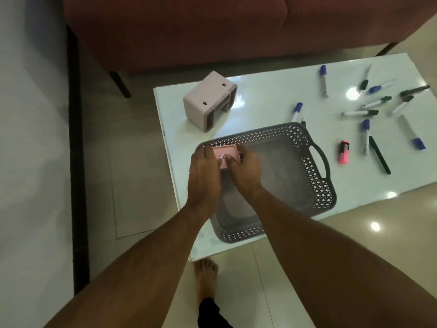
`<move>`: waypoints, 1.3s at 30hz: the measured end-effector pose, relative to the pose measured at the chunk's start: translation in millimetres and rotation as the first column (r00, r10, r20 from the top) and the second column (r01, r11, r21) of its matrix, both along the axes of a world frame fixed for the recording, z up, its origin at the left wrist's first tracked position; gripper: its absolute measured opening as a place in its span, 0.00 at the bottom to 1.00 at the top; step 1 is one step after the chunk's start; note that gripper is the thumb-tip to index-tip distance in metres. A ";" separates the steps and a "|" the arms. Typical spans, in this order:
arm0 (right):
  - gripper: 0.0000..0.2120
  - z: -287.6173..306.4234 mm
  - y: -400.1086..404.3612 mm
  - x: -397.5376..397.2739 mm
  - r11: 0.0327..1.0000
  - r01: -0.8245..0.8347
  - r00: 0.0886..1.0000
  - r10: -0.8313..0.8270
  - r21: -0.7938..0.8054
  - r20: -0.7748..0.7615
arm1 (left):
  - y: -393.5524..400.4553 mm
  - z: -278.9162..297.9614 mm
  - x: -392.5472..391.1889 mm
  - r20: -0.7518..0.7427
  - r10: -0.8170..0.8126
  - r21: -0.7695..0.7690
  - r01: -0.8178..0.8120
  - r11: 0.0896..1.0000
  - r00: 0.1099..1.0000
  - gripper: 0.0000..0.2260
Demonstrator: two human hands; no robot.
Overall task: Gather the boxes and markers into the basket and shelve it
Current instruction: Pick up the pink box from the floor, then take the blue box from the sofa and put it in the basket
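A grey perforated basket sits on the near left part of the white table. Both hands hold a small pink box over the basket's far left corner: my left hand grips its left end, my right hand its right end. A larger pale pink box lies on its side at the table's far left. Several white markers with blue or dark caps lie scattered on the right half. A short pink highlighter lies just right of the basket's handle.
A dark red sofa stands behind the table. The floor is pale tile; my bare foot stands by the table's near corner. A dark strip runs along the floor at the left beside a white wall.
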State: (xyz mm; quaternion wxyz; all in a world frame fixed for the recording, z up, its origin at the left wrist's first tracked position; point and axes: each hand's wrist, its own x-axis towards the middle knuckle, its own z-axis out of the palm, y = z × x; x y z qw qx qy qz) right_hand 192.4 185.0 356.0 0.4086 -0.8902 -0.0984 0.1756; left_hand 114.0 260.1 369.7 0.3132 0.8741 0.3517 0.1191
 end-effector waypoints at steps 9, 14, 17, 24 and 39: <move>0.13 -8.8 7.6 6.9 0.987 -0.106 0.994 0.108 -0.124 0.015 | 2.2 -4.1 6.3 -0.280 -0.124 0.280 0.204 0.938 0.952 0.20; 0.14 -5.8 5.9 10.2 0.976 -0.150 0.988 0.151 -0.158 0.000 | 4.1 1.0 6.9 -0.342 -0.139 0.250 0.232 0.940 0.930 0.21; 0.14 1.7 5.2 10.0 0.969 -0.149 0.987 0.157 -0.197 0.022 | 5.6 2.3 7.3 -0.267 -0.151 0.169 0.201 0.965 0.952 0.19; 0.16 41.9 24.5 32.0 0.952 -0.103 0.812 0.248 -0.288 0.529 | 55.2 14.8 12.4 -0.064 -0.391 0.279 0.393 0.876 0.918 0.24; 0.31 89.6 303.5 155.4 0.844 -0.144 0.671 0.467 -0.517 0.576 | 400.4 60.9 90.7 -0.211 -0.262 0.425 0.330 0.843 0.942 0.36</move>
